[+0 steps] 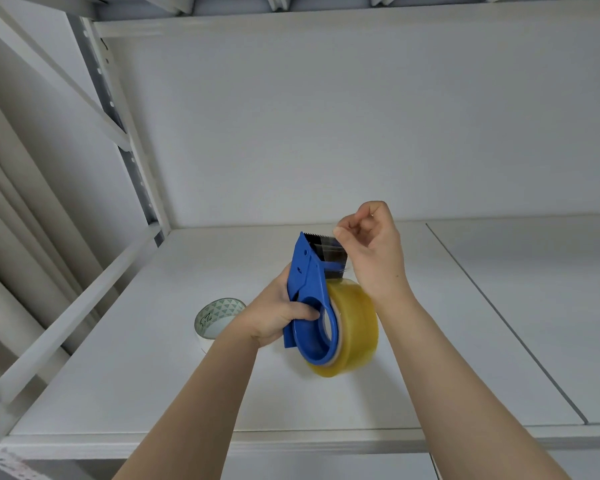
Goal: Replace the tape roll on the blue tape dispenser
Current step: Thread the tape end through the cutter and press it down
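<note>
Here the two bare forearms reach up from the bottom edge over a white shelf (430,323). The left hand (278,311) is clamped around the handle side of the blue tape dispenser (309,289), fingers curled through its ring, holding it off the shelf. The dispenser's long axis runs from the ring nearest the camera up and away to the toothed blade (317,235), which points toward the back wall, tilted a little left. A yellowish tape roll (355,327) sits on the ring, on the dispenser's right side. The right hand (371,244) is nearly closed, thumb and forefinger pinched together on the clear tape end (333,251), which is stretched over the dark plate just below the blade. Farther left, partly behind the left wrist, a white roll (215,317) with a green-patterned core lies on the shelf.
</note>
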